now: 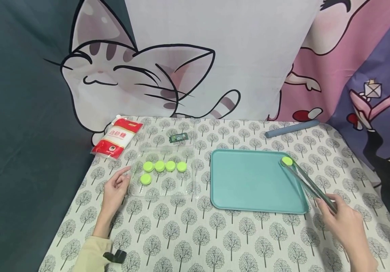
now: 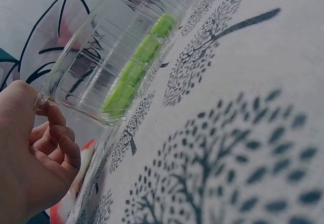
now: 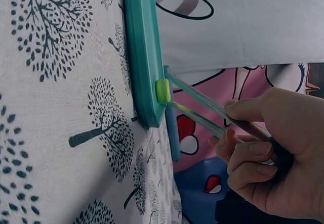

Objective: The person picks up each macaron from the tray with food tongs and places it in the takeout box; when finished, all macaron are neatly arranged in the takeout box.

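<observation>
My left hand [image 1: 114, 189] pinches the left rim of a clear plastic box [image 1: 162, 192] with a hinged lid, lying open on the table. Inside it are several bright green round pieces [image 1: 159, 166] that look like macarons, most in a row and one in front. Metal tongs [image 1: 312, 187] are gripped by my right hand [image 1: 346, 219]. Their tips are at another green piece [image 1: 287, 161] in the far right corner of the teal tray [image 1: 256, 181]. In the right wrist view, that piece [image 3: 162, 90] shows just above the tray rim, close to the tong tips.
A red and white bag of sugar [image 1: 118, 138] lies at the back left. On the box's raised or folded-back lid area is a small green label [image 1: 178, 137]. A grey-blue rod [image 1: 292, 128] lies behind the tray. Patterned cloth covers the table [image 1: 215, 241].
</observation>
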### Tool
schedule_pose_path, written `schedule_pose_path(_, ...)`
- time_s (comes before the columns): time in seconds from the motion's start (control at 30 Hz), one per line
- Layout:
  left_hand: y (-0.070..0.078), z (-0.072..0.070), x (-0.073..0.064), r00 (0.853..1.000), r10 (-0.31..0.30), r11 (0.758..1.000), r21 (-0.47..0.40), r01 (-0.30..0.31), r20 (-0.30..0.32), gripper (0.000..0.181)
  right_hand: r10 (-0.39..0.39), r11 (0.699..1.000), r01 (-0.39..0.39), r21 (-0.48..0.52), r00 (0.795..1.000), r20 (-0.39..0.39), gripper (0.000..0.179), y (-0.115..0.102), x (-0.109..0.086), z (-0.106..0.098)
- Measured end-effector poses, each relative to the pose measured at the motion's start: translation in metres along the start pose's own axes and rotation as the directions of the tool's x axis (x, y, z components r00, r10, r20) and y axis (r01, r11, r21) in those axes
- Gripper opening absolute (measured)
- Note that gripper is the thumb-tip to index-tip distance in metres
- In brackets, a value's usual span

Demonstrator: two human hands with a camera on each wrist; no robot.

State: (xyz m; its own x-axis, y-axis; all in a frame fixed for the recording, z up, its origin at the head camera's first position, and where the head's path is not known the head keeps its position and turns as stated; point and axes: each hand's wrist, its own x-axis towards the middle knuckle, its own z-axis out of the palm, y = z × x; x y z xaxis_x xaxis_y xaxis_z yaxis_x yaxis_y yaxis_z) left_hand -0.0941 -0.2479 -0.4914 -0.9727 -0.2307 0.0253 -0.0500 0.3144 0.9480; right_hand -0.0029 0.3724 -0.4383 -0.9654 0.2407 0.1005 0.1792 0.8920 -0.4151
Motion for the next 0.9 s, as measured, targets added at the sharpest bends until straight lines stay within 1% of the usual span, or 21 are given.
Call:
schedule_pose_path(0.13, -0.001, -0.001, 0.000, 1.000, -0.008, 1.000, -0.008, 0.008, 0.007, 0.042, -0.003, 1.000, 0.002, 0.006, 0.999, 0.040, 0.045, 0.001, 0.001, 0.001)
schedule_pose_path(0.23, 0.000, -0.001, -0.001, 1.000, -0.014, 1.000, -0.007, 0.014, 0.003, 0.041, 0.000, 1.000, -0.001, 0.006, 0.999, 0.045, 0.046, 0.001, 0.000, 0.004)
schedule_pose_path(0.37, 0.000, 0.000, 0.000, 1.000, -0.015, 1.000, -0.001, 0.015, -0.009, 0.038, 0.000, 1.000, 0.000, -0.009, 1.000, 0.012, 0.045, 0.001, -0.001, 0.008)
schedule_pose_path(0.5, -0.001, 0.001, 0.001, 1.000, -0.005, 1.000, -0.001, 0.005, -0.011, 0.038, 0.004, 1.000, -0.004, -0.017, 1.000, -0.007, 0.045, 0.000, -0.001, 0.010)
schedule_pose_path(0.6, -0.001, 0.000, 0.001, 1.000, -0.001, 1.000, -0.001, 0.001, -0.009, 0.038, -0.006, 1.000, 0.006, -0.020, 1.000, -0.026, 0.044, -0.001, -0.001, 0.010)
schedule_pose_path(0.7, -0.001, 0.000, 0.000, 1.000, -0.003, 1.000, -0.007, 0.003, -0.005, 0.038, -0.023, 1.000, 0.023, -0.012, 0.999, -0.047, 0.042, -0.003, -0.001, 0.009)
schedule_pose_path(0.9, 0.000, 0.000, -0.001, 1.000, -0.004, 1.000, -0.016, 0.004, 0.001, 0.039, -0.088, 0.995, 0.093, 0.047, 0.992, -0.094, 0.037, -0.016, 0.002, 0.002)
